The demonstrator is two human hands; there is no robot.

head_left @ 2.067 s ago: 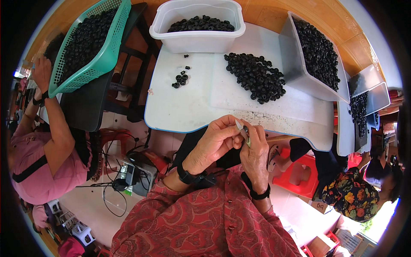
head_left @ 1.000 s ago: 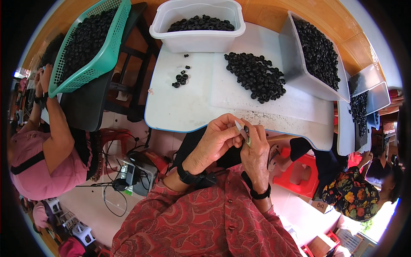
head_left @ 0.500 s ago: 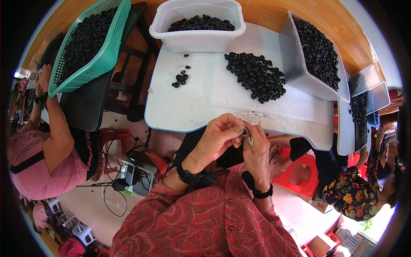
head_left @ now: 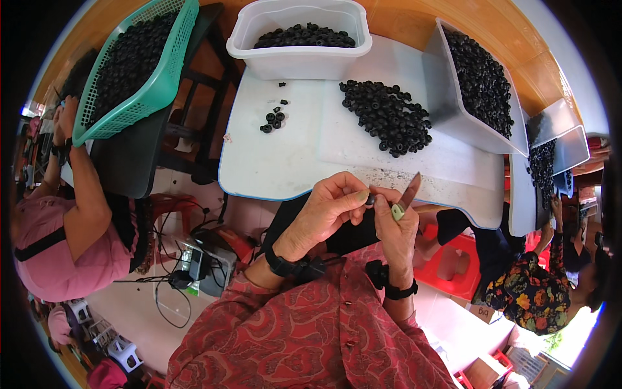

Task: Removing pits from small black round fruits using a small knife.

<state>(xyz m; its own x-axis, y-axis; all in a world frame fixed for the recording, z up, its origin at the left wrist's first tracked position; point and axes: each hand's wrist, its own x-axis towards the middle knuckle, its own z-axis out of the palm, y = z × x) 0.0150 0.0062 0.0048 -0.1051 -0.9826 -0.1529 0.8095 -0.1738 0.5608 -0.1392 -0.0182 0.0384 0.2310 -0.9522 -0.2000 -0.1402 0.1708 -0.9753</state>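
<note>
My left hand [head_left: 329, 211] pinches a small round black part [head_left: 370, 201] between thumb and fingertips, just off the near edge of the white table [head_left: 272, 162]. Closed around a knife [head_left: 409, 192] with a pale green handle is my right hand [head_left: 396, 227]; its blade points up and away over the table edge. The right fingertips meet the black part as well. Beyond my hands lies a loose heap of black ring-shaped parts [head_left: 389, 117]. A few more black parts [head_left: 272, 122] sit apart at the table's left side.
A white tub [head_left: 295, 65] of black parts stands at the back, a grey bin [head_left: 447, 97] at right. At left, a green basket [head_left: 133, 107] rests on a dark table beside a person in pink [head_left: 78, 240]. Another person [head_left: 531, 292] sits right, near a red stool [head_left: 457, 266].
The knife has swung outward to the right, its blade now pointing away from the black part. My right hand has turned with it, while my left hand stays nearly in place.
</note>
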